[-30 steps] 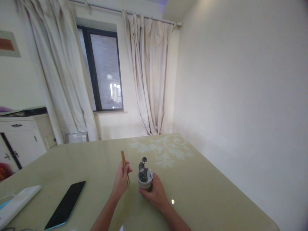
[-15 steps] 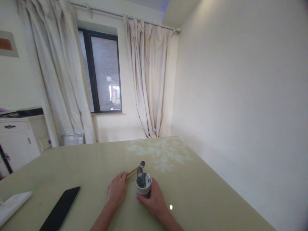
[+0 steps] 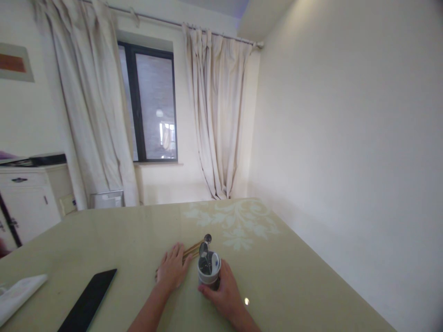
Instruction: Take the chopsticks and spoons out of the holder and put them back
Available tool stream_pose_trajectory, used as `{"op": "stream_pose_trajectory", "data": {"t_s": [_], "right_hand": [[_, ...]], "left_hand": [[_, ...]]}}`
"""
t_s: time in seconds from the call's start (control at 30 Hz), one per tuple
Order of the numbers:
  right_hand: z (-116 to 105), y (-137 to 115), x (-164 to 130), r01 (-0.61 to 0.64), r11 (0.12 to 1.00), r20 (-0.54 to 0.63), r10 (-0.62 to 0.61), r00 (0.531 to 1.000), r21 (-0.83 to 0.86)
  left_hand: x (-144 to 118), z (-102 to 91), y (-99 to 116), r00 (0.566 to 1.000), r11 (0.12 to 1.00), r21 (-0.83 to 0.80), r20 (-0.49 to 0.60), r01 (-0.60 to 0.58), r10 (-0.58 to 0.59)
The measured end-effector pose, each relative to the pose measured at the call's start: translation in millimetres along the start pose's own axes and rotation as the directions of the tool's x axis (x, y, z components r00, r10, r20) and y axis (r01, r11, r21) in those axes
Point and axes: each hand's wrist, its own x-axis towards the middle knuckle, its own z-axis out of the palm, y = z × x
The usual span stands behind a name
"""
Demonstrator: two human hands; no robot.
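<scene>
Head view: my left hand [image 3: 172,269] lies flat on the tabletop [image 3: 284,276], fingers extended and slightly spread, palm down over the near ends of the chopsticks [image 3: 193,250]. The chopsticks lie on the surface toward the near edge, their far ends pointing at the holder and ending just beside it. My right hand [image 3: 223,290] wraps the lower wall of the utensil holder [image 3: 208,273], fingers curled around its base and thumb on the near side; the grip is closed on it. The holder stands upright just right of my left hand, well apart from the far edge and its floral pattern [image 3: 235,221]. Procedure, as I judge it: keep the right-hand grip low and firm so the holder cannot tip, and press the chopsticks flat so they stay parallel and do not roll. Contents of the holder: two metal spoons [image 3: 205,246], bowls up, leaning toward the left rim, plus a white item with a blue mark [image 3: 215,263] that I cannot identify. A dark phone [image 3: 88,299] lies near the near-left corner, with a white object [image 3: 20,290] at the left edge.
</scene>
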Motion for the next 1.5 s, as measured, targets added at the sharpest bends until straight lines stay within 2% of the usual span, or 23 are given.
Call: {"op": "stream_pose_trajectory", "data": {"t_s": [0.13, 0.27, 0.5, 0.6, 0.7, 0.77, 0.83, 0.9, 0.93, 1.1, 1.17, 1.27, 1.4, 1.5], "right_hand": [[-1.4, -2.0, -0.4, -0.017, 1.000, 0.024, 0.017, 1.000, -0.001], [-2.3, -4.6, -0.7, -0.017, 1.000, 0.022, 0.017, 1.000, 0.006], [-1.6, -4.3, -0.2, -0.018, 1.000, 0.023, 0.018, 1.000, 0.003], [-2.2, -5.6, -0.2, -0.028, 1.000, 0.022, 0.028, 0.999, -0.002], [-3.0, -7.2, -0.2, -0.026, 1.000, 0.017, 0.026, 1.000, -0.004], [-3.6, -8.5, 0.0, -0.029, 1.000, 0.020, 0.029, 0.999, 0.001], [-4.3, -10.1, 0.1, -0.043, 0.999, 0.030, 0.043, 0.999, 0.003], [-4.9, -11.4, 0.1, -0.059, 0.998, 0.037, 0.059, 0.998, 0.002], [-5.1, -11.8, -0.1, -0.064, 0.998, 0.038, 0.064, 0.997, 0.003], [-4.7, -9.7, -1.4, -0.052, 0.998, 0.036, 0.052, 0.998, 0.019], [-4.3, -8.9, -1.6, -0.058, 0.998, 0.029, 0.057, 0.998, 0.025], [-4.5, -11.3, -1.1, -0.079, 0.996, 0.018, 0.078, 0.997, 0.033], [-5.6, -18.7, 0.2, -0.096, 0.995, 0.008, 0.096, 0.995, 0.029], [-6.6, -17.9, -0.3, -0.110, 0.993, -0.010, 0.110, 0.994, 0.033]], "left_hand": [[9.0, 1.0, -5.4, 0.999, 1.000, 0.013, 0.027, 0.026, -0.026], [7.1, 3.4, -6.7, 0.999, 0.999, 0.030, 0.032, 0.035, -0.036], [-13.9, 8.7, -7.3, 0.996, 0.998, 0.004, -0.064, -0.066, 0.066], [-19.2, 6.7, -5.8, 0.993, 0.997, -0.030, -0.098, -0.066, 0.063], [-26.8, 4.1, -1.3, 0.985, 0.998, 0.030, -0.162, -0.062, 0.067], [-34.4, 3.5, 1.2, 0.970, 0.993, 0.120, -0.239, -0.004, 0.033], [-41.8, 4.4, 1.8, 0.952, 0.977, 0.165, -0.296, 0.134, -0.081], [-46.1, 6.6, 0.1, 0.939, 0.958, 0.149, -0.285, 0.244, -0.194], [-46.5, 8.1, -1.7, 0.941, 0.957, 0.132, -0.261, 0.257, -0.216], [-38.6, 16.5, -12.5, 0.979, 0.995, 0.033, -0.181, 0.099, -0.091], [-37.6, 17.1, -13.7, 0.983, 0.997, 0.003, -0.165, 0.077, -0.076], [-42.1, 13.5, -9.4, 0.983, 0.996, 0.021, -0.161, 0.091, -0.087], [-48.5, 7.8, -0.2, 0.970, 0.979, 0.085, -0.174, 0.184, -0.167], [-47.6, 9.7, 2.1, 0.975, 0.985, 0.066, -0.167, 0.158, -0.146]]}}
